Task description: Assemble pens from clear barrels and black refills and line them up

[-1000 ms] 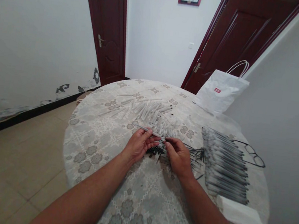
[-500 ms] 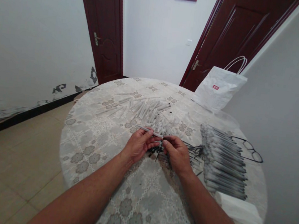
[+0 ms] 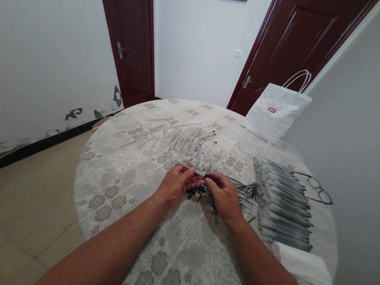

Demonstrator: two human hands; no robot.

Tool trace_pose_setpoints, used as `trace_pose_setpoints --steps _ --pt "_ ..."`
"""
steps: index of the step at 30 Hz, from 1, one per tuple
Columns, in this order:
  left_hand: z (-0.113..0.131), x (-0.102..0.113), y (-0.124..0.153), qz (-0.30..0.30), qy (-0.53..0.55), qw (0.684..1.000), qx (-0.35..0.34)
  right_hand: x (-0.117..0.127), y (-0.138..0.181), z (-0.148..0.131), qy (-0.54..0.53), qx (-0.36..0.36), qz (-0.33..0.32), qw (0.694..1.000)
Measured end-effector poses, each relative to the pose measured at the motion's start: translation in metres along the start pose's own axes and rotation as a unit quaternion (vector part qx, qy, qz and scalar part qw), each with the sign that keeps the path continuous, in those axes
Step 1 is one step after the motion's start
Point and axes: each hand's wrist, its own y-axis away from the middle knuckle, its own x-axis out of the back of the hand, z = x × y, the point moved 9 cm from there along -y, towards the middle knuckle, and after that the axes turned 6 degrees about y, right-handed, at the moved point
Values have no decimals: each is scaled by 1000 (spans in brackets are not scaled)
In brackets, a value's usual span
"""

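Observation:
My left hand [image 3: 176, 184] is closed around a thin clear pen barrel [image 3: 182, 164] that sticks out to the upper left. My right hand [image 3: 224, 194] pinches the barrel's other end, fingers pressed together; whatever small part it holds there is hidden. Both hands meet over the middle of a round table [image 3: 118, 184] with a flowered cloth. Just under them lies a small heap of black pen parts [image 3: 198, 191]. A pile of clear barrels [image 3: 190, 140] lies beyond the hands. A row of finished pens [image 3: 283, 198] lies to the right.
Thin black refills [image 3: 248, 192] are scattered between my right hand and the pen row. Spectacles [image 3: 316, 188] lie at the far right edge, a folded white cloth [image 3: 303, 265] at the near right, a white paper bag [image 3: 275, 111] at the back. Two dark doors stand behind.
The hands keep their grip on the barrel and stay together. The view has shifted slightly; nothing on the table has moved.

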Motion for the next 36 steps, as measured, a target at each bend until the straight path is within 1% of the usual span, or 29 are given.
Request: trace_pose_setpoints --steps 6,8,11,13,17,22,24,26,29,32,36 --pt "-1 1 -1 -8 -31 999 -4 2 1 -3 29 33 10 999" --pt "-2 2 -2 -4 -45 999 -2 5 2 -9 51 63 23 996" --pt "-2 4 -2 8 -57 998 3 6 6 -24 116 125 28 985" --pt "-3 4 -1 12 -59 998 7 6 8 -30 142 145 26 979" --pt "-3 4 -1 7 -67 998 9 8 10 -28 141 125 19 982" --pt "-8 -3 1 -26 -70 997 30 5 10 -20 141 81 3 987" --pt "-7 -2 1 -18 -68 997 27 3 10 -19 136 71 -2 988" --pt "-4 1 1 4 -64 998 17 3 11 -21 128 74 -1 989" --pt "2 5 -1 28 -53 998 5 4 12 -30 134 105 5 985" --pt "3 5 -2 26 -57 998 6 4 13 -37 175 131 7 976" --pt "2 3 -1 19 -68 997 17 2 11 -38 212 134 2 968"
